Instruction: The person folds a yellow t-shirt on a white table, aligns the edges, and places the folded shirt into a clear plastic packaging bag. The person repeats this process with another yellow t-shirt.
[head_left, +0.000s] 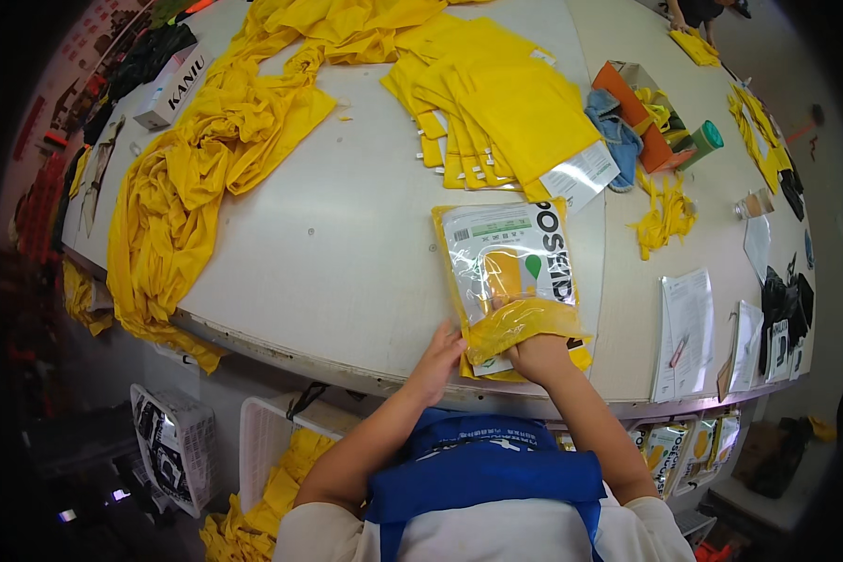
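Note:
A clear plastic bag with yellow edges (473, 229) lies before me at the table's near side, a printed white sheet with a green mark showing through it. Its near end is folded up in a loose yellow flap (525, 323). My left hand (438, 361) is at the bag's lower left corner, thumb and fingers closed on its edge. My right hand (539, 358) reaches in at the flap, and most of its fingers are hidden by the plastic. Beyond the bag lies a fanned stack of folded yellow pieces (510, 112), with printed sheets (585, 173) sticking out.
Crumpled yellow fabric (173, 206) runs along the table's left. At right are an orange box (628, 112), a blue cloth (616, 140), a green cylinder (707, 137), yellow scraps (667, 215) and papers (684, 328). White baskets (253, 450) stand below. Another person's hand (676, 21) is at far right.

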A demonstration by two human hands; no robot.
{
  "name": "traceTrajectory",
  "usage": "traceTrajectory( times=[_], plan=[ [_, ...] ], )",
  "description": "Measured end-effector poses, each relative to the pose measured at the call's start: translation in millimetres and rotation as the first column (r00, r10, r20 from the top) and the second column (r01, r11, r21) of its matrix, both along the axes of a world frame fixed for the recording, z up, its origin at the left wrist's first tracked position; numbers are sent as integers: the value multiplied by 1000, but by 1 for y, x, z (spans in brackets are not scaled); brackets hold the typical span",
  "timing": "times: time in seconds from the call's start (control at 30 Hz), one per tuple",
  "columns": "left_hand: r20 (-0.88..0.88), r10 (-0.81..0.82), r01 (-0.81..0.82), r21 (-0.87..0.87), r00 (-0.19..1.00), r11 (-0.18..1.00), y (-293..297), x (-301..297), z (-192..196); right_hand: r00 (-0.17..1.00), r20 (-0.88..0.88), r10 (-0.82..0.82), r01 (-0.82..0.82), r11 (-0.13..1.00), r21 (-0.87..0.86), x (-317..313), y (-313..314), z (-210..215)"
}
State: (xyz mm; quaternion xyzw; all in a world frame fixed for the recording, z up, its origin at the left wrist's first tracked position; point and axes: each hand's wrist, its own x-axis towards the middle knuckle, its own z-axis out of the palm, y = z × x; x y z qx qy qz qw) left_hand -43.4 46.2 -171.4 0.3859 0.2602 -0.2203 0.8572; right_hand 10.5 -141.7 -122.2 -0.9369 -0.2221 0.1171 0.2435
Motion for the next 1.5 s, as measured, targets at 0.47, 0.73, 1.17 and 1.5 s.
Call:
traceTrajectory(
  times=[0.47,0.73,1.17,1.5],
  plan=[
    [194,-145,139,43,970,989,-22,-8,1,990,140,-8,65,913,-403,-6,22,-24],
    [444,-513,-69,801,735,594,-19,-22,9,972,227,58,40,915,-402,-9,21,-21],
    [694,-591,-385,720,411,578,-10,-1,47,975,210,65,-6,963,-271,-24,8,-9],
    [417,309,-245,-201,855,949,83,-19,75,980,192,48,0,970,-243,-40,-3,-4]
  ],
)
